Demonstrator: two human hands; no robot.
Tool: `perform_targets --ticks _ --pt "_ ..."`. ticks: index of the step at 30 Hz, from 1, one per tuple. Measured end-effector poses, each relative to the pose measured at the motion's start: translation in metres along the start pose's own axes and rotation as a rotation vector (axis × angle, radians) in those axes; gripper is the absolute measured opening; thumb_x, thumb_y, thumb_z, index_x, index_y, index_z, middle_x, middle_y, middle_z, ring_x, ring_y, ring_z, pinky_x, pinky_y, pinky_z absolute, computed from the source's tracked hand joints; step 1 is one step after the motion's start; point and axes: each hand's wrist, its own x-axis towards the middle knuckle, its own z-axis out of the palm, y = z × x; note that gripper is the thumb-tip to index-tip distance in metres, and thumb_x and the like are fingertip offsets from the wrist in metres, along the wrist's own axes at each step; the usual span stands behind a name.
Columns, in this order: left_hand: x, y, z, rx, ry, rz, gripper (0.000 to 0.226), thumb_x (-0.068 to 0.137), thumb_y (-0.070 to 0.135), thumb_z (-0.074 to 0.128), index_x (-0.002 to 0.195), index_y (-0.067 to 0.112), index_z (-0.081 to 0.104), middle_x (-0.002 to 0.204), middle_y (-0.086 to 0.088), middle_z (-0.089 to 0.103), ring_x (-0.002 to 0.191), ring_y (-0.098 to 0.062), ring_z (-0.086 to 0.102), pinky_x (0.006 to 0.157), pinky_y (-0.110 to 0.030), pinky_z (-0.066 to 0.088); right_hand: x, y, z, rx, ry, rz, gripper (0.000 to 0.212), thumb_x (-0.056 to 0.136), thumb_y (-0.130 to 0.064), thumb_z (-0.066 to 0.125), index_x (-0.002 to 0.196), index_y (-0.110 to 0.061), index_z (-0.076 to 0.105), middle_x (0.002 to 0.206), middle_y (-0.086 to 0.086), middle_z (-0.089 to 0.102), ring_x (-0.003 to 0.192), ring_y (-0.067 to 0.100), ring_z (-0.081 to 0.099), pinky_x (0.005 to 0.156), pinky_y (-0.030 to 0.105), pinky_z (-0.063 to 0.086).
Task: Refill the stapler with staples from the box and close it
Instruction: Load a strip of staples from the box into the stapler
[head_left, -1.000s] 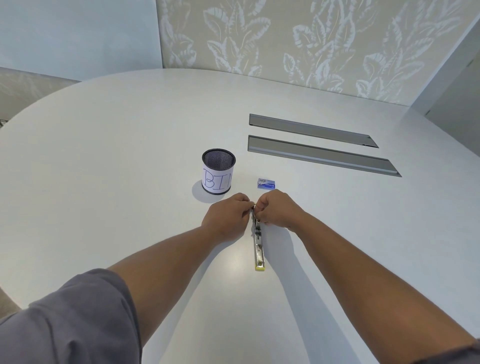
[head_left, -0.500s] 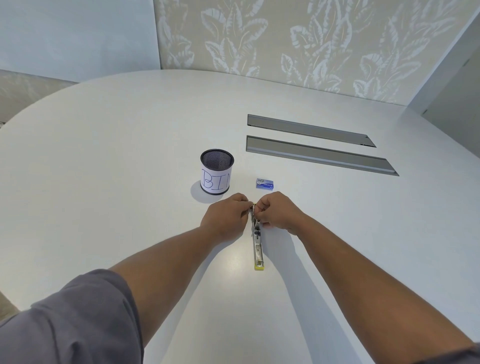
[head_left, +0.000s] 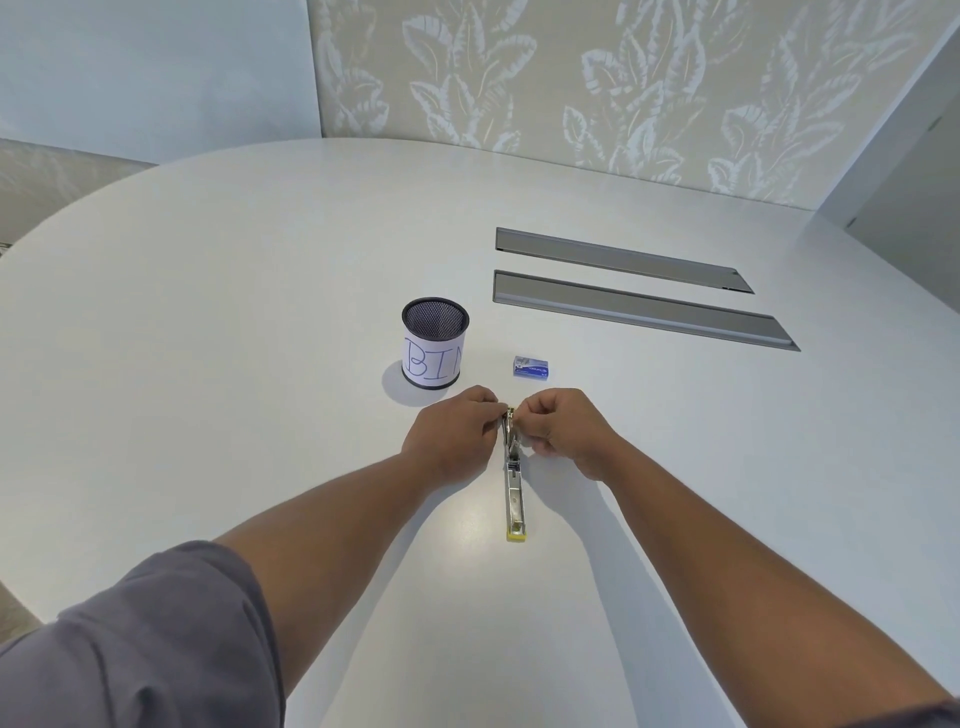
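A metal stapler (head_left: 515, 499) with a yellow tip lies opened flat on the white table (head_left: 208, 322), its long base pointing toward me. My left hand (head_left: 452, 439) and my right hand (head_left: 563, 431) both pinch its far, raised end from either side, fingers closed on it. What the fingertips hold between them is hidden. A small blue staple box (head_left: 531, 368) lies shut just beyond my right hand, apart from it.
A black mesh cup (head_left: 435, 343) with a paper label reading BIN stands left of the staple box. Two long grey cable slots (head_left: 639, 306) are set into the table at the back right. A patterned wall stands behind the table.
Both hands stay pinched on the stapler's far end; only slight finger shifts show. The stapler and box have not moved.
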Motion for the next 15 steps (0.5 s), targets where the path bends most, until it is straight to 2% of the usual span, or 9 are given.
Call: perform_targets --ticks 5,9,12,15 --pt "-0.001 -0.001 0.0 -0.03 0.023 0.012 0.031 0.095 0.033 0.046 0.119 0.037 0.064 0.121 0.021 0.061 0.1 -0.01 0.063 0.079 -0.034 0.055 0.0 0.007 -0.003 0.228 0.064 0.025 0.014 0.085 0.002 0.074 0.077 -0.009 0.07 0.06 0.0 0.06 0.049 0.012 0.051 0.051 0.021 0.048" --pt "-0.005 0.001 -0.003 -0.04 0.022 0.012 0.041 0.096 0.035 0.045 0.136 0.038 0.051 0.131 0.019 0.059 0.111 -0.012 0.062 0.087 -0.035 0.054 -0.001 0.006 0.0 0.301 0.103 0.018 0.013 0.084 0.003 0.076 0.081 -0.008 0.07 0.064 0.003 0.062 0.053 0.012 0.054 0.056 0.022 0.053" --pt "-0.01 0.006 -0.008 -0.073 0.019 0.044 0.044 0.094 0.046 0.045 0.138 0.042 0.045 0.13 0.021 0.057 0.109 -0.01 0.061 0.086 -0.033 0.053 -0.003 0.005 0.003 0.301 0.106 0.002 0.012 0.085 0.002 0.075 0.082 -0.007 0.069 0.061 0.001 0.059 0.048 0.011 0.048 0.049 0.021 0.044" --pt "-0.012 0.01 -0.009 -0.11 0.029 0.063 0.037 0.094 0.046 0.052 0.131 0.043 0.051 0.123 0.021 0.061 0.097 -0.008 0.063 0.083 -0.031 0.054 -0.005 0.005 0.004 0.285 0.1 -0.008 0.011 0.085 0.0 0.077 0.083 -0.007 0.069 0.06 0.0 0.058 0.047 0.011 0.044 0.052 0.023 0.042"
